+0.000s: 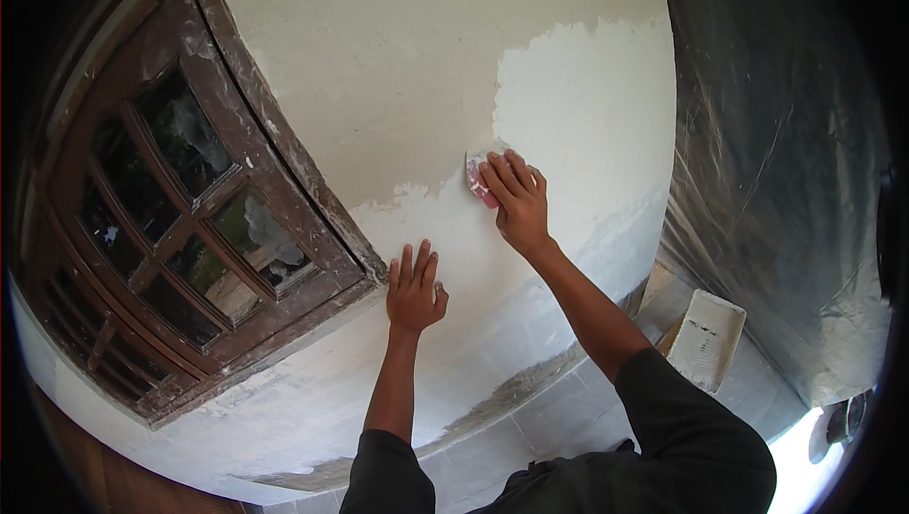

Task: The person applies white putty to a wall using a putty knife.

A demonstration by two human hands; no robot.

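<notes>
My right hand (pixel 524 202) grips a putty knife (pixel 480 185) by its pinkish-red body, which is smeared with white. Its edge is against the wall (pixel 369 69), where the fresh white coat (pixel 582 97) borders the duller beige surface. My fingers hide part of the tool. Lower and to the left, my left hand (pixel 414 294) lies flat on the white-coated part of the wall with its fingers spread, holding nothing. The lower corner of a window frame is close to its fingertips.
A brown wooden window (pixel 199 221) with glass panes fills the left side. Plastic sheeting (pixel 767 135) hangs along the right. A whitish, stained tray (pixel 707 339) stands low at the right. Grey tiles (pixel 492 448) run below the wall.
</notes>
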